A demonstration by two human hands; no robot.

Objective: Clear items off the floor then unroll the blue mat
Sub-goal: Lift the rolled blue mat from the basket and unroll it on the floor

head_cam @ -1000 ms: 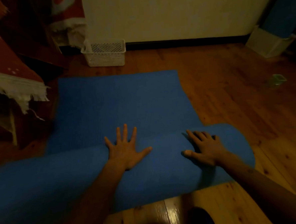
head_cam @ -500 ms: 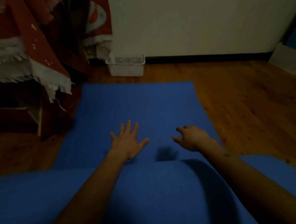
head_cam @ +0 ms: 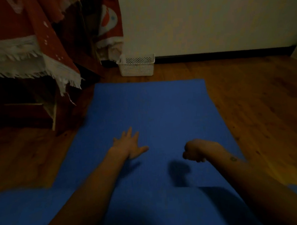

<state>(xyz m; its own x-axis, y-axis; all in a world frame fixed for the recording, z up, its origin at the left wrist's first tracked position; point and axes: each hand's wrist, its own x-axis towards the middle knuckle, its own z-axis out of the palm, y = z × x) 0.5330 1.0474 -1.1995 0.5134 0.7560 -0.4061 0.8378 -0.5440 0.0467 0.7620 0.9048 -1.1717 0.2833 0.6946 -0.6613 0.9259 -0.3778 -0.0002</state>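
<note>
Blue mat [head_cam: 151, 108] flat; white basket [head_cam: 136, 66] at 12 o'clock; left hand [head_cam: 129, 145] splayed, right hand [head_cam: 197, 150] fisted, empty.

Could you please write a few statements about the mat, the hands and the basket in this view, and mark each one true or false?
1. The left hand is spread with its fingers extended over the blue mat. True.
2. The right hand is spread flat like the left. False: its fingers are curled into a loose fist, and its shadow falls on the mat below it.
3. The white basket sits on the mat. False: it stands on the wooden floor beyond the mat's far edge, near the wall.
4. Red cloth with a white fringe hangs at the left. True.
5. The mat's far end lies flat on the floor. True.
</note>
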